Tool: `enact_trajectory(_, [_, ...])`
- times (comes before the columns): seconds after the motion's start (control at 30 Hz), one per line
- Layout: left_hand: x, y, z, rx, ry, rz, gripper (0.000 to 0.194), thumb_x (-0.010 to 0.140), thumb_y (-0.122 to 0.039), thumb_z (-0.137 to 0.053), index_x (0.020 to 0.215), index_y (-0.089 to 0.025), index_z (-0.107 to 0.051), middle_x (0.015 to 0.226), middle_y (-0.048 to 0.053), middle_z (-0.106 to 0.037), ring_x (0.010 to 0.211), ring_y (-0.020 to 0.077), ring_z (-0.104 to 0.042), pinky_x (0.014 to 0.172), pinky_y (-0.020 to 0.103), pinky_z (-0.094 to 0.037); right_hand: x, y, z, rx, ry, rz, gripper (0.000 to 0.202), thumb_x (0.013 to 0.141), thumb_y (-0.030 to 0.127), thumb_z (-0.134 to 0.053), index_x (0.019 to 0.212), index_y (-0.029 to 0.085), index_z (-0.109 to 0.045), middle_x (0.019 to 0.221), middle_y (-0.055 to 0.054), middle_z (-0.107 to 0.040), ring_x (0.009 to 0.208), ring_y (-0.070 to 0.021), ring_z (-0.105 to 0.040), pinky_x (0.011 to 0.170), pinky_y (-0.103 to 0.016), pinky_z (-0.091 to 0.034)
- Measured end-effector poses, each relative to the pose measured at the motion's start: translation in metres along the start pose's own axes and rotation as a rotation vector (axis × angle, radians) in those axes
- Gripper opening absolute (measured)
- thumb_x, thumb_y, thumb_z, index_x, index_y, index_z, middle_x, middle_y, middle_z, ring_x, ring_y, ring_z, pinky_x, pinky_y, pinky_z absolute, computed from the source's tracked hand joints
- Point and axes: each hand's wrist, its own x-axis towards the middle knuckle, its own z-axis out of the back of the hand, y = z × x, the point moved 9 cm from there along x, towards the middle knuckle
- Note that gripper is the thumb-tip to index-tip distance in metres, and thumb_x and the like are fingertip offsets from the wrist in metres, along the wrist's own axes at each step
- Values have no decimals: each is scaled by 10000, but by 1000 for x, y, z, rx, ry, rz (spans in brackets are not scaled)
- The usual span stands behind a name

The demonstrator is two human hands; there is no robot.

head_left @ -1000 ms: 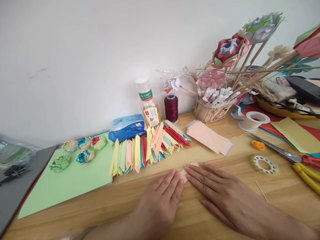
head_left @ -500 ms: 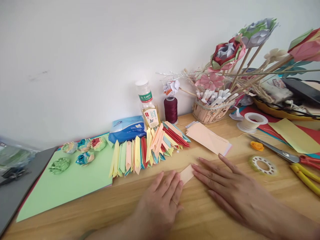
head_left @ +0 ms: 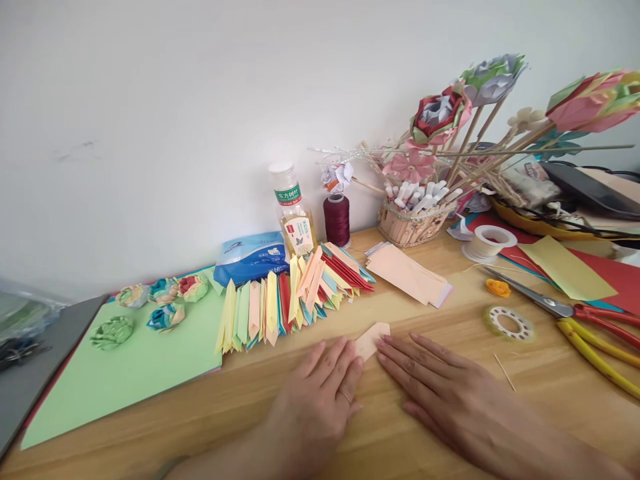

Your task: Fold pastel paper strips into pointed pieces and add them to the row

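Note:
My left hand (head_left: 320,393) and my right hand (head_left: 440,387) lie flat on the wooden table (head_left: 450,320), fingers stretched out. Both press down on a small peach paper piece (head_left: 371,339) that pokes out between the fingertips. Just beyond the hands stands a row of folded colourful paper strips (head_left: 295,297). A stack of peach paper slips (head_left: 407,275) lies to the right of that row.
A green sheet (head_left: 125,367) at left carries several small paper rosettes (head_left: 113,330). At the back are a blue tissue pack (head_left: 250,257), a bottle (head_left: 293,210), a dark red thread spool (head_left: 337,219) and a basket of paper flowers (head_left: 415,223). Scissors (head_left: 560,307), yellow pliers (head_left: 595,353) and tape rings (head_left: 507,323) lie at right.
The fingertips have shifted on the peach piece, and more of it now shows between them. The view has swung slightly to the right.

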Motion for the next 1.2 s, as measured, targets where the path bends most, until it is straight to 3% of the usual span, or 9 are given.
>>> enact_trajectory(0.37, [0,2,1,-42,-6,26,342,971,-263,-369,1166,-85,-587,1235,109,-603,1192,238,-520,1027,364,-355,-2,5,-3,22,-32,-78,411,926,137,-360,1315,67,-473,1318,-149,-532,1240,-253,-466,999,-414,-457])
enact_trajectory(0.6, [6,5,17,-346,-81,-54,282,955,-238,-392,1064,-150,-638,1039,52,-705,1170,156,-539,1105,359,-288,6,-16,-2,285,-14,-94,338,934,190,-416,1227,129,-576,1253,-104,-597,1197,-192,-516,1028,-344,-430])
enact_trajectory(0.67, [9,12,14,-371,-57,-51,255,950,-203,-408,1038,-178,-647,1061,36,-699,1205,163,-510,1084,368,-321,10,-19,1,329,9,-58,336,943,177,-402,1224,131,-580,1259,-104,-593,1193,-178,-518,1028,-327,-423])
enact_trajectory(0.73, [10,18,6,-315,-7,-60,281,948,-178,-406,1151,-164,-599,1201,58,-632,1263,212,-450,1061,433,-344,13,-19,2,325,37,-18,352,944,170,-398,1255,117,-554,1289,-118,-564,1219,-190,-491,1024,-336,-423])
enact_trajectory(0.93, [6,14,-17,-245,200,-153,369,950,-160,-379,1309,-128,-461,1394,75,-452,1365,244,-279,1078,496,-300,14,-19,2,295,28,48,401,928,174,-439,1324,133,-482,1319,-106,-531,1276,-197,-412,1054,-374,-378])
enact_trajectory(1.2, [10,17,-18,-288,294,-188,378,964,-187,-336,1324,-131,-437,1444,74,-378,1389,242,-212,1076,519,-286,5,-13,-7,187,125,113,459,923,246,-456,1363,119,-423,1368,-100,-465,1304,-209,-363,1051,-404,-378])
